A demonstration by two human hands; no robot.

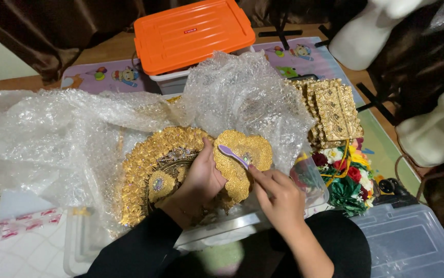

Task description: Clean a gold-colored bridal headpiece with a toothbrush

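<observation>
In the head view, a gold filigree ornament piece (242,157), flat and scalloped, was held up near the middle of the scene by the left hand (199,180), whose fingers were clamped on its left edge with the thumb laid across the front. A small lilac brush (232,154) was gripped in the right hand (278,198), the fingers closed round its handle and the head of the brush laid against the face of the gold piece. The two hands were kept close together, the right just to the right of the left. Both forearms were covered by black sleeves (139,249) at the near edge.

Just left of the held piece, a larger round gold headdress (150,172) with small pale stones was seen lying partly under crumpled bubble wrap (78,128), which was spread across the left and far middle of the scene. Beneath the hands, what appeared to be a clear plastic container (312,183) was made out, though its outline was blurred by the wrap.

To the far right, a stack of gold embossed panels (332,110) was set upright, and below it a cluster of red, white and yellow artificial flowers (348,175) was placed. An orange-lidded storage box (193,33) was seen at the far middle, on a patterned play mat (101,74). A translucent bin lid (412,242) lay at the near right.
</observation>
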